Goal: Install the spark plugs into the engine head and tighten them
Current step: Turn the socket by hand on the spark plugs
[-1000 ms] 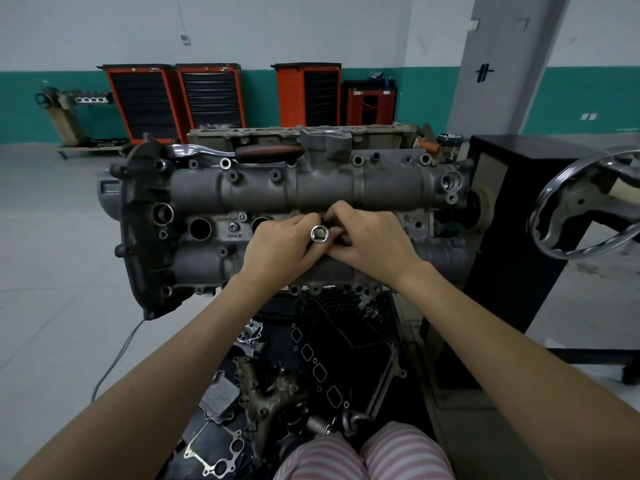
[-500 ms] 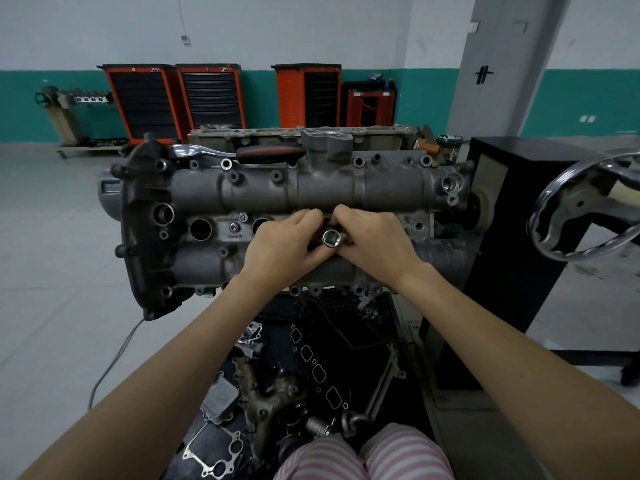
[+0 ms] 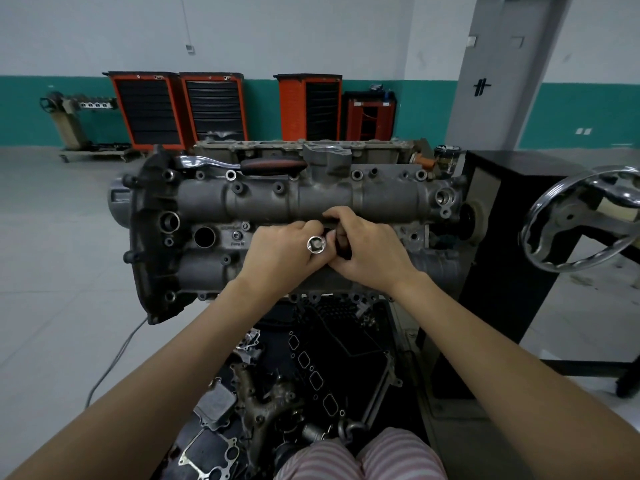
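Note:
The grey engine head (image 3: 263,202) is mounted on a stand in front of me. My left hand (image 3: 280,256) and my right hand (image 3: 367,251) meet over a plug well near its middle. Both pinch a shiny socket (image 3: 317,244), whose open square end faces me. Its lower part and any spark plug under it are hidden by my fingers. One open plug well (image 3: 204,236) shows to the left of my hands. A ratchet with a red and black handle (image 3: 242,164) lies along the top of the head.
A chrome handwheel (image 3: 581,220) juts out at the right beside a black stand cabinet (image 3: 502,237). Loose gaskets and engine parts (image 3: 277,393) lie on a black tray below the head. Orange tool cabinets (image 3: 180,109) line the back wall.
The socket has shifted a little to the right between my fingers and now sits slightly lower. My hands have turned a little around it.

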`<state>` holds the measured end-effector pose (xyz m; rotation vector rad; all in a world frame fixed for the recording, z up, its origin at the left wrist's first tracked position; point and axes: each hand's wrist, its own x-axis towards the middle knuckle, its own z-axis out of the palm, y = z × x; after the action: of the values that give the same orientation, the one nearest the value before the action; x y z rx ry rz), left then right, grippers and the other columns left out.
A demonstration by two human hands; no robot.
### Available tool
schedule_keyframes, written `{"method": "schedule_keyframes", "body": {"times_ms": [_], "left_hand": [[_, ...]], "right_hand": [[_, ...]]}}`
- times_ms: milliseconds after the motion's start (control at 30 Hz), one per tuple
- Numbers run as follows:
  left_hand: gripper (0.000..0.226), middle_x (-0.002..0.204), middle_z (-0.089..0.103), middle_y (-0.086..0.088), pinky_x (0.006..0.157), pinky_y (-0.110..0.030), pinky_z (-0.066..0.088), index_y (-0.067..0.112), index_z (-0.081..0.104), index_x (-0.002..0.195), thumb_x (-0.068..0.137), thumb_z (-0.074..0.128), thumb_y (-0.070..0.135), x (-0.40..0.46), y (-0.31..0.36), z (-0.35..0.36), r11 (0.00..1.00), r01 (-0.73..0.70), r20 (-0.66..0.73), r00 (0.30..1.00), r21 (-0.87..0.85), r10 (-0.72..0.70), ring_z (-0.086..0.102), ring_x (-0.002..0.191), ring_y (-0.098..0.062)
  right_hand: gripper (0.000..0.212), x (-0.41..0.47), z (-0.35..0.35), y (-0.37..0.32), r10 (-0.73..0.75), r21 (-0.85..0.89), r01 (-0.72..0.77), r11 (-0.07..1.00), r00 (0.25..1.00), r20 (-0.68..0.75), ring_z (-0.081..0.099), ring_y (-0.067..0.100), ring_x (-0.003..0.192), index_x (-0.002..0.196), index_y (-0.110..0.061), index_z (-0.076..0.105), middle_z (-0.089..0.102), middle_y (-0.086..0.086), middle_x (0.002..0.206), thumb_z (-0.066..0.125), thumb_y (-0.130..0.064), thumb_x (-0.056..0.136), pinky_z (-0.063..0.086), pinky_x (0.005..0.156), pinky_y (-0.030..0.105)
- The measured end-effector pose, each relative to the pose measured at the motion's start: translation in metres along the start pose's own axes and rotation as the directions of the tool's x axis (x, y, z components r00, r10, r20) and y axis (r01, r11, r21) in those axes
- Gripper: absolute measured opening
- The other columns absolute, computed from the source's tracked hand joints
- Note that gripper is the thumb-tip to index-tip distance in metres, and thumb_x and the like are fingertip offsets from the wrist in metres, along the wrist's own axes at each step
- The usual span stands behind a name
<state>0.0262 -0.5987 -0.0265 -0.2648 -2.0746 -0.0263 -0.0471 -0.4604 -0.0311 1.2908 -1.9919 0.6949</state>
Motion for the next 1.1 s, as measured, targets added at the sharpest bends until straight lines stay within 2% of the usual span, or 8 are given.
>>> {"method": "schedule_keyframes", "body": {"times_ms": [167, 333, 567, 667, 767, 967, 1033, 1100], "left_hand": [[0.037, 0.042, 0.047, -0.006, 0.041, -0.018, 0.023, 0.007, 0.048, 0.051, 0.084, 0.048, 0.024, 0.006, 0.005, -0.015, 0.999, -0.031, -0.079, 0.996, 0.026, 0.033, 0.045, 0.032, -0.025], [0.042, 0.045, 0.051, -0.007, 0.032, -0.023, 0.033, 0.004, 0.054, 0.053, 0.088, 0.046, 0.025, 0.001, 0.007, -0.032, 0.998, -0.060, -0.090, 0.994, -0.006, 0.059, 0.047, 0.034, -0.024], [0.044, 0.039, 0.040, -0.002, 0.039, -0.025, 0.027, 0.004, 0.050, 0.053, 0.091, 0.039, 0.023, 0.012, 0.005, -0.056, 0.983, 0.102, -0.169, 0.977, -0.149, -0.127, 0.038, 0.033, -0.018], [0.041, 0.042, 0.029, 0.011, 0.041, -0.017, 0.020, 0.019, 0.036, 0.052, 0.093, 0.035, 0.026, 0.012, 0.002, -0.057, 0.947, 0.170, -0.182, 0.957, -0.271, -0.224, 0.028, 0.035, -0.004], [0.041, 0.042, 0.028, 0.014, 0.040, -0.012, 0.020, 0.033, 0.027, 0.055, 0.094, 0.034, 0.026, 0.016, 0.000, -0.060, 0.896, 0.194, -0.204, 0.934, -0.400, -0.294, 0.036, 0.037, -0.005], [0.041, 0.043, 0.031, 0.014, 0.040, -0.012, 0.021, 0.030, 0.032, 0.054, 0.095, 0.035, 0.027, 0.030, 0.018, -0.055, 0.872, 0.143, -0.191, 0.947, -0.469, -0.258, 0.035, 0.037, -0.006], [0.043, 0.042, 0.034, 0.007, 0.041, -0.019, 0.026, 0.020, 0.036, 0.052, 0.094, 0.035, 0.027, 0.031, 0.027, -0.049, 0.888, 0.126, -0.166, 0.961, -0.442, -0.219, 0.034, 0.037, -0.005], [0.045, 0.040, 0.038, -0.003, 0.039, -0.026, 0.026, 0.009, 0.041, 0.053, 0.094, 0.035, 0.028, 0.031, 0.036, -0.041, 0.906, 0.132, -0.141, 0.969, -0.402, -0.203, 0.035, 0.035, -0.016]], "right_hand": [[0.032, -0.005, 0.000, -0.001, 0.057, -0.002, -0.058, 0.998, 0.998, -0.034, 0.064, 0.027, 0.073, 0.106, -0.007, 0.056, 0.067, 0.007, 0.087, 0.064, -0.028, 0.083, 0.048, 0.054, 0.036], [0.038, -0.014, -0.002, -0.004, 0.113, 0.027, -0.113, 0.993, 0.994, -0.004, 0.063, 0.029, 0.079, 0.110, -0.004, 0.055, 0.064, 0.011, 0.097, 0.067, -0.025, 0.081, 0.049, 0.060, 0.039], [0.033, -0.018, -0.006, -0.011, 0.216, 0.124, -0.221, 0.967, 0.975, 0.049, 0.055, 0.025, 0.083, 0.113, -0.006, 0.052, 0.046, -0.002, 0.091, 0.062, -0.017, 0.084, 0.047, 0.067, 0.039], [0.027, -0.022, -0.009, -0.007, 0.255, 0.160, -0.256, 0.953, 0.966, 0.025, 0.051, 0.016, 0.077, 0.111, -0.008, 0.052, 0.041, -0.009, 0.090, 0.059, -0.014, 0.085, 0.045, 0.067, 0.034], [0.025, -0.028, -0.012, 0.001, 0.299, 0.149, -0.292, 0.945, 0.954, -0.026, 0.040, 0.004, 0.064, 0.110, -0.009, 0.053, 0.040, -0.014, 0.083, 0.058, -0.013, 0.086, 0.039, 0.063, 0.026], [0.024, -0.042, -0.029, 0.024, 0.347, 0.081, -0.340, 0.937, 0.934, -0.085, 0.040, -0.001, 0.061, 0.109, -0.007, 0.053, 0.042, -0.007, 0.084, 0.058, -0.013, 0.087, 0.037, 0.060, 0.021], [0.024, -0.047, -0.035, 0.032, 0.382, 0.077, -0.376, 0.923, 0.921, -0.082, 0.041, 0.000, 0.061, 0.109, -0.008, 0.052, 0.042, -0.008, 0.082, 0.058, -0.014, 0.087, 0.036, 0.061, 0.019], [0.023, -0.051, -0.039, 0.039, 0.394, 0.087, -0.388, 0.917, 0.917, -0.064, 0.042, 0.000, 0.063, 0.109, -0.008, 0.052, 0.040, -0.010, 0.079, 0.058, -0.013, 0.087, 0.037, 0.061, 0.019]]}}
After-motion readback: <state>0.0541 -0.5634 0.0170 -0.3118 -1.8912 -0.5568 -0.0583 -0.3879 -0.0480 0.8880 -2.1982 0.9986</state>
